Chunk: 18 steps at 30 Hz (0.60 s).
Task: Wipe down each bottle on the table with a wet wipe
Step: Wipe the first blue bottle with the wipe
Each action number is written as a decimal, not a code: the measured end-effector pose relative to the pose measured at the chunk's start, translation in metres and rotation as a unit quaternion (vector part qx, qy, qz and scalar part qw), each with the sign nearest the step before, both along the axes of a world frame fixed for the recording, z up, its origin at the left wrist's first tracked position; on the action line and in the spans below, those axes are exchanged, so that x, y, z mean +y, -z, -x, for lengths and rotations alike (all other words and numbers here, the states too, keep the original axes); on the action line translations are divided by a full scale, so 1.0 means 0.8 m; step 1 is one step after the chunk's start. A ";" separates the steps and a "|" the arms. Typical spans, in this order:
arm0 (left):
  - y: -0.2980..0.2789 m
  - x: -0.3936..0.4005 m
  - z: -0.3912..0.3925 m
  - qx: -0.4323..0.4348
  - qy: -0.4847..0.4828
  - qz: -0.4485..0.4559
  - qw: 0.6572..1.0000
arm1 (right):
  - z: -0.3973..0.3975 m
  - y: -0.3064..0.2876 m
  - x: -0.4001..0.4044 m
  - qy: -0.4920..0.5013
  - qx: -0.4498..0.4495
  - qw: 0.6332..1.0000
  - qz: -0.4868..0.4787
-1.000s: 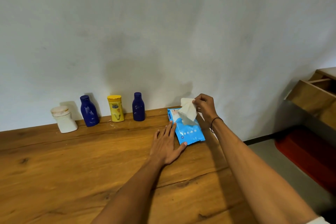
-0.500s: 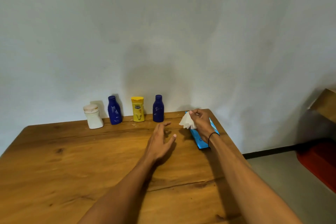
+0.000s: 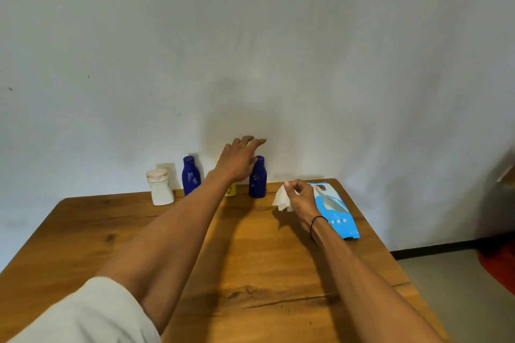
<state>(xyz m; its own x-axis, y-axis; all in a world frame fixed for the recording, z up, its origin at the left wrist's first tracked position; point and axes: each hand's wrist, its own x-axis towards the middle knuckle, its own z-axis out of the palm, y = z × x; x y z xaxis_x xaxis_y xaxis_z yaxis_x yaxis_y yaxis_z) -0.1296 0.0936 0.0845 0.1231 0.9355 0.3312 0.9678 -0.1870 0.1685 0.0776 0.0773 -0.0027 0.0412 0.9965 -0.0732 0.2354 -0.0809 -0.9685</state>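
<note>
Several bottles stand in a row against the wall at the table's far edge: a white bottle (image 3: 160, 188), a dark blue bottle (image 3: 191, 175), a yellow bottle (image 3: 230, 190) mostly hidden behind my left wrist, and a second dark blue bottle (image 3: 257, 178). My left hand (image 3: 239, 160) reaches over the yellow bottle with fingers spread and relaxed, its thumb close to the right blue bottle's cap, holding nothing. My right hand (image 3: 301, 198) pinches a crumpled white wet wipe (image 3: 282, 199) just above the table, right of the bottles.
A blue wet wipe pack (image 3: 335, 211) lies flat on the wooden table (image 3: 264, 267) near its right edge, partly behind my right wrist. The plain wall rises directly behind the bottles. Grey floor and a red mat show at the lower right.
My left hand lifted off the table and reached forward to the bottles. My right hand drew the wipe away from the pack and moved left with it.
</note>
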 end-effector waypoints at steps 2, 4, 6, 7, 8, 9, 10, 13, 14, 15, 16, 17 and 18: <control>-0.001 0.008 0.001 0.041 0.006 0.032 0.999 | -0.001 0.003 0.002 0.000 0.007 1.000 -0.008; 0.005 0.012 0.000 0.049 0.007 0.055 0.997 | -0.003 0.005 0.002 0.000 0.007 1.000 -0.013; 0.012 0.013 -0.003 0.047 0.015 0.067 0.997 | -0.006 0.008 0.003 0.000 0.012 1.000 -0.012; 0.015 0.013 -0.004 0.039 0.018 0.065 0.997 | -0.007 0.009 0.003 0.000 0.016 1.000 -0.011; 0.017 0.012 -0.005 0.024 0.021 0.061 0.998 | -0.008 0.009 0.002 0.002 0.021 1.000 -0.011; 0.018 0.011 -0.006 0.000 0.023 0.055 0.998 | -0.010 0.009 0.002 0.005 0.030 1.000 -0.010; 0.020 0.009 -0.007 -0.030 0.024 0.052 0.998 | -0.011 0.007 0.001 0.008 0.042 0.999 -0.007; 0.027 0.000 -0.010 -0.128 0.027 0.064 0.989 | -0.016 0.005 -0.004 -0.003 0.096 0.995 0.015; 0.029 -0.003 -0.010 -0.155 0.029 0.068 0.985 | -0.017 0.004 -0.005 -0.015 0.121 0.992 0.022; 0.032 -0.007 -0.008 -0.180 0.033 0.070 0.981 | -0.019 0.003 -0.007 -0.028 0.145 0.989 0.028; 0.034 -0.012 -0.006 -0.202 0.040 0.069 0.976 | -0.020 0.001 -0.008 -0.041 0.164 0.985 0.031; 0.035 -0.017 -0.003 -0.222 0.049 0.068 0.972 | -0.022 -0.002 -0.009 -0.054 0.177 0.982 0.029; 0.036 -0.023 0.001 -0.243 0.058 0.064 0.966 | -0.022 -0.006 -0.012 -0.065 0.182 0.981 0.021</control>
<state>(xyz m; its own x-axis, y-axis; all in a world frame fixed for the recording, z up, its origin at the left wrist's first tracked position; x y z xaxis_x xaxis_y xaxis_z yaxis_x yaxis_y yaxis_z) -0.1301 0.0750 0.0558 0.0892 0.9619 0.2584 0.7416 -0.2373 0.6275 0.0954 0.0676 0.0020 -0.1229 0.9873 -0.1006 -0.1138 -0.1147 -0.9869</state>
